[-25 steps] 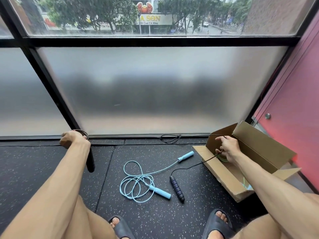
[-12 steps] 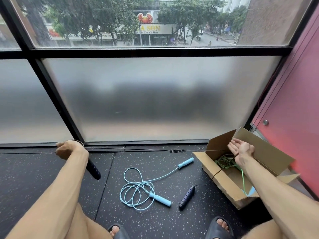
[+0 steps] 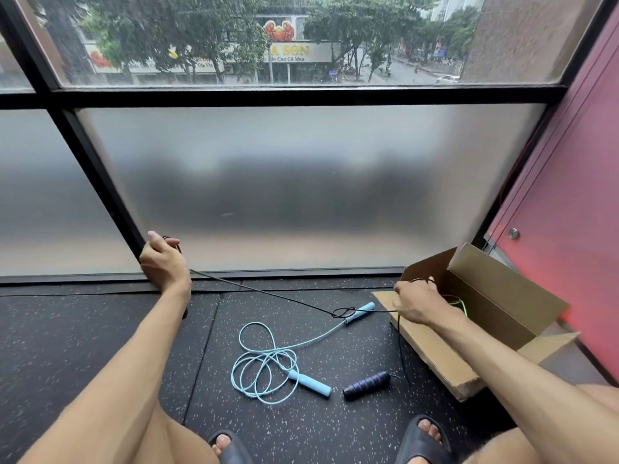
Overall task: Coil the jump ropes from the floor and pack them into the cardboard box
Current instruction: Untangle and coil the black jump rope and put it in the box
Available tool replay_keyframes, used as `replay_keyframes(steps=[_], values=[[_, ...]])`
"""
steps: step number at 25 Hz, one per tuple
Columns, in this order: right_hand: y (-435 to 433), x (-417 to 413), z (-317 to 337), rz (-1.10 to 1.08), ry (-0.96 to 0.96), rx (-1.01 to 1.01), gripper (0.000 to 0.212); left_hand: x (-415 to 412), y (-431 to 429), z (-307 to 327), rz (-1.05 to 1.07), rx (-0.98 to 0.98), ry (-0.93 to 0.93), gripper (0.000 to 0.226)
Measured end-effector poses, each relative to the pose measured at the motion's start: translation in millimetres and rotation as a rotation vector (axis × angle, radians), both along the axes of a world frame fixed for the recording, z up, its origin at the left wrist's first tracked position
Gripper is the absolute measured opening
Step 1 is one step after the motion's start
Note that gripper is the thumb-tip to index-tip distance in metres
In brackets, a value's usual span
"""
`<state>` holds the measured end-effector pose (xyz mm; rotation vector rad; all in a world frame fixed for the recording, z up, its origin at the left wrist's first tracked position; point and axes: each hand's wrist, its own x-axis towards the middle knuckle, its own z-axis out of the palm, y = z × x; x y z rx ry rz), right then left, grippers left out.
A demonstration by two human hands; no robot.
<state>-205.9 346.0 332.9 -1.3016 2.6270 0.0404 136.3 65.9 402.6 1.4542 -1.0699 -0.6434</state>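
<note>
A black jump rope stretches taut between my two hands. My left hand grips its coiled loops and one handle, raised at the left near the window frame. Over the box edge, my right hand pinches the cord, which has a small knot-like loop in the middle. The rope's other black handle lies on the floor. A light blue jump rope lies loosely tangled on the floor between my legs. The open cardboard box lies on its side at the right, with a green rope inside.
Dark speckled rubber floor under everything. A frosted glass wall with black frame stands straight ahead. A pink wall borders the right, just behind the box. My feet in dark slides sit at the bottom edge.
My left hand rose and moved rightward, pulling the black cord taut. My right hand came out of the box and gripped the cord at its front edge. The black handle slid right.
</note>
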Motion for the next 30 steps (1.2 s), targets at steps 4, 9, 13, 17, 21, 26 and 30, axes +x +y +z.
replay_keyframes(steps=[4,9,13,17,21,26,30], values=[[2,28,-11,0.202,0.169,0.300,0.040,-21,11,7,-0.165,-0.169,-0.046,0.059],[-15,42,2,0.199,-0.372,-0.211,0.021,-43,29,-5,-0.412,-0.133,-0.098,0.057],[-24,57,32,0.190,-0.551,-0.552,0.016,-65,53,-11,-0.762,-0.009,-0.077,0.056],[-28,64,57,0.172,-0.673,-0.655,0.014,-82,74,-19,-1.038,0.064,-0.099,0.056],[-26,71,67,0.144,-0.772,-0.698,0.016,-97,106,-18,-1.228,-0.014,-0.242,0.051],[-27,67,67,0.107,-0.822,-0.715,0.018,-108,110,-32,-1.259,-0.064,-0.350,0.019],[-28,62,56,0.079,-0.828,-0.704,0.017,-115,109,-44,-1.255,-0.020,-0.370,0.026]])
